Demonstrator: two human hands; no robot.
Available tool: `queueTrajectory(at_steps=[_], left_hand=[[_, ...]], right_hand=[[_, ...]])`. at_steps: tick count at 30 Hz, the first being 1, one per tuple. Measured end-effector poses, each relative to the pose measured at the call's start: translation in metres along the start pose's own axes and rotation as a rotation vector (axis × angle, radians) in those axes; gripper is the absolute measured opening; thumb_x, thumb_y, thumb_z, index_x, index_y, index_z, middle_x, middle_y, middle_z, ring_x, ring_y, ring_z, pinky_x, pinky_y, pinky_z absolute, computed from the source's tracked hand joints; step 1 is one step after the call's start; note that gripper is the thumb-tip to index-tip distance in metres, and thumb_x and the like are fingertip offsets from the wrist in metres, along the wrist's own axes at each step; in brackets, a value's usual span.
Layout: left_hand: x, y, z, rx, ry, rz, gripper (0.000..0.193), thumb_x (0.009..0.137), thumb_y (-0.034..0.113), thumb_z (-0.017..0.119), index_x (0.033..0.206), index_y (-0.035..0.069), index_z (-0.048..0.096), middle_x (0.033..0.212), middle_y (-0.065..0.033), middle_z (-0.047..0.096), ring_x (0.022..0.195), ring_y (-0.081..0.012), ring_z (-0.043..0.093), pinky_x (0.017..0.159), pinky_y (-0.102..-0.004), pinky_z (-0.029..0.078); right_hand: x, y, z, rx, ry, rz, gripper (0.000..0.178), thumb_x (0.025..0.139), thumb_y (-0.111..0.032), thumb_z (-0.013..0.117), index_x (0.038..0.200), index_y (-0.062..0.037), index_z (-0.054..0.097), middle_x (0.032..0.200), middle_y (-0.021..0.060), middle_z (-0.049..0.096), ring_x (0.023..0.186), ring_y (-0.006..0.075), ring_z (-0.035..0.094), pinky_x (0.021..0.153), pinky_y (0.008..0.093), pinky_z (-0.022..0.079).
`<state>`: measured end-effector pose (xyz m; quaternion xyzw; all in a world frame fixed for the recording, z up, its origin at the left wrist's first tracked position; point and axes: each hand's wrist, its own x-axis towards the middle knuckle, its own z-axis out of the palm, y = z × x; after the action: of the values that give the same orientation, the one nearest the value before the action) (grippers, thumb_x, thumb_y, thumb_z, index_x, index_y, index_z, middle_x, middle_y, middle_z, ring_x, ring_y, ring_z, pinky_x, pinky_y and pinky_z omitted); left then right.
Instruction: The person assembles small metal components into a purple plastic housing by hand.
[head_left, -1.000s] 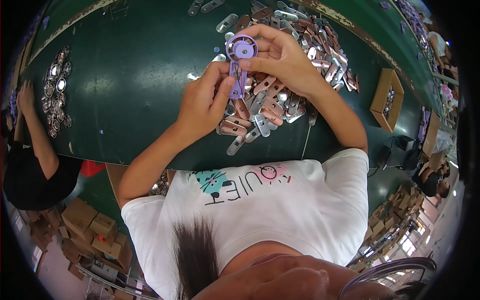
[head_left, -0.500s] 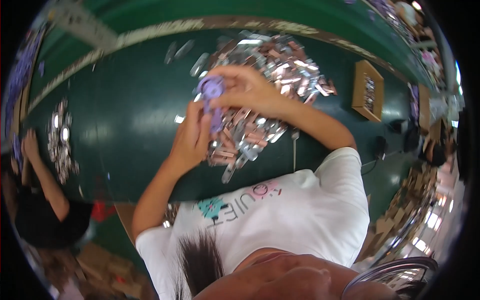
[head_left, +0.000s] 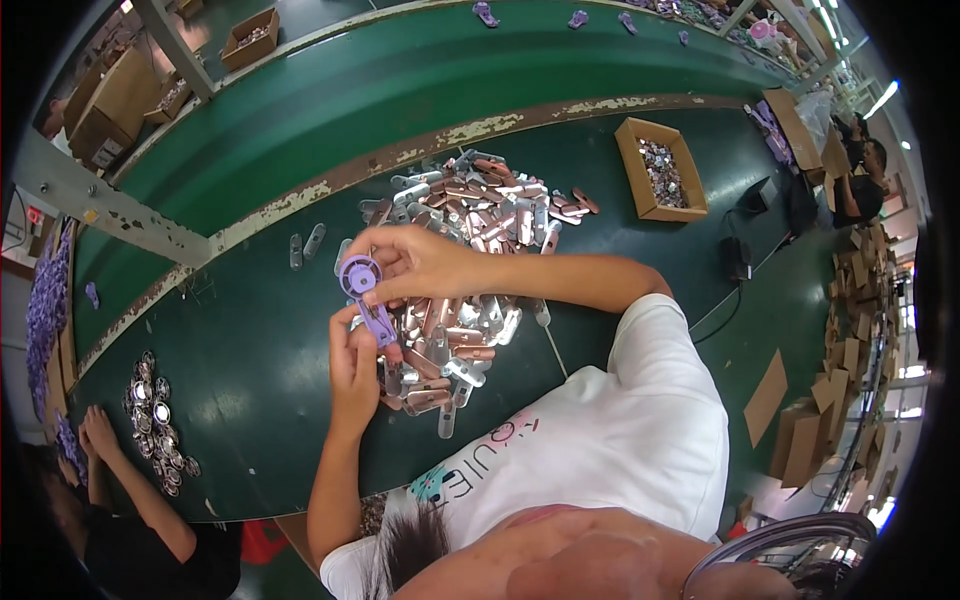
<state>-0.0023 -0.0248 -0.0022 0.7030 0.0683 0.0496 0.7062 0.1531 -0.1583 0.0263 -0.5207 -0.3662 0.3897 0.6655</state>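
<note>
Between my two hands is a purple plastic fan housing (head_left: pixel 361 280), with a round spoked head and a narrow handle. My left hand (head_left: pixel 352 385) is closed on its handle from below. At the round head, my right hand (head_left: pixel 420 262) grips the rim, its thumb near the hub. Both hands are over the left part of a loose pile of slim, round-ended pieces (head_left: pixel 480 350), some copper-coloured, others silvery or see-through. My fingers hide part of the housing and some of the pile.
The dark green table (head_left: pixel 250 350) bears a heap of small shiny round parts (head_left: pixel 155 425) at left, near a co-worker's hands (head_left: pixel 98 432). An open cardboard box (head_left: pixel 690 210) of small parts stands far right. Behind a chipped ledge, a green belt (head_left: pixel 400 90) carries purple pieces.
The view has swung, so more of the belt beyond the table shows and everything on the table sits lower. Both hands still grip the purple fan housing.
</note>
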Motion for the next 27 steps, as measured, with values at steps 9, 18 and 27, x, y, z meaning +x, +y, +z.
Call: queueTrajectory(at_steps=[9, 18, 27], left_hand=[[0.003, 0.011, -0.001, 0.01, 0.149, 0.076, 0.044, 0.096, 0.008, 0.048, 0.135, -0.001, 0.029, 0.099, -0.0129, 0.064, 0.082, -0.0113, 0.059, 0.078, -0.0254, 0.048], [-0.008, 0.005, -0.006, 0.292, 0.209, 0.179, 0.022, 0.094, 0.006, 0.05, 0.113, -0.003, 0.054, 0.08, -0.0096, 0.066, 0.069, -0.0123, 0.062, 0.066, -0.0258, 0.049], [0.002, -0.002, -0.002, 1.057, 0.071, 0.423, 0.032, 0.08, 0.015, 0.069, 0.11, 0.007, 0.063, 0.116, -0.0122, 0.053, 0.108, -0.0312, 0.043, 0.093, -0.0432, 0.035]], right_hand=[[0.151, -0.01, -0.126, -0.537, 0.228, -0.009, 0.051, 0.076, -0.026, 0.076, 0.117, -0.0064, 0.053, 0.083, 0.0114, 0.067, 0.077, 0.0179, 0.064, 0.072, 0.0351, 0.051], [0.135, 0.008, -0.059, -1.317, 0.12, -0.156, 0.064, 0.081, -0.043, 0.062, 0.139, -0.0326, 0.036, 0.144, 0.0254, 0.027, 0.133, 0.0473, 0.021, 0.098, 0.0716, 0.019], [-0.033, 0.016, -0.011, -1.716, 0.131, -0.625, 0.018, 0.07, -0.032, 0.065, 0.082, -0.0188, 0.069, 0.089, 0.0039, 0.059, 0.089, 0.0254, 0.051, 0.076, 0.0449, 0.034]])
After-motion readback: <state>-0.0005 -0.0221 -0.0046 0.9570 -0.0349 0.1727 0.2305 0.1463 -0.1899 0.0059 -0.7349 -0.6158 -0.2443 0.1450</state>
